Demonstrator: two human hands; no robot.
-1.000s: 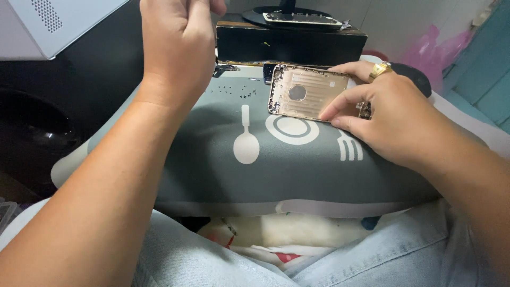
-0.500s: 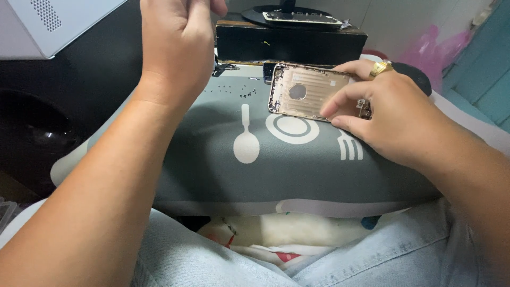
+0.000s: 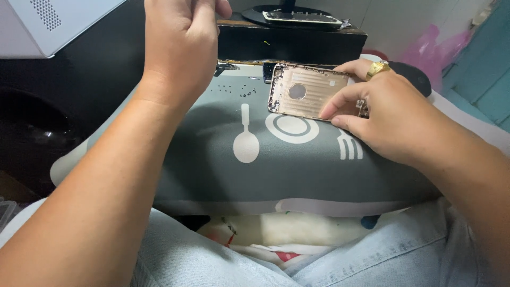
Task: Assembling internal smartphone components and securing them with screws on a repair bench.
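A gold-coloured phone rear housing (image 3: 304, 93) lies inner side up at the far edge of a grey cushion (image 3: 223, 159) on my lap. My right hand (image 3: 393, 117), with a gold ring (image 3: 378, 68), holds the housing's right end, fingertips pressing on its lower edge. Raised above the cushion's far left part is my left hand (image 3: 178, 48). Its back faces me and its fingers are curled, and what they hold, if anything, is hidden. Tiny dark screws (image 3: 245, 91) lie on the cushion left of the housing.
A black box (image 3: 289, 40) stands right behind the cushion, with a detached phone screen (image 3: 303, 17) lying on top. At the top left is a white perforated casing (image 3: 58, 21), and a pink bag (image 3: 425, 48) is at the back right. My jeans fill the foreground.
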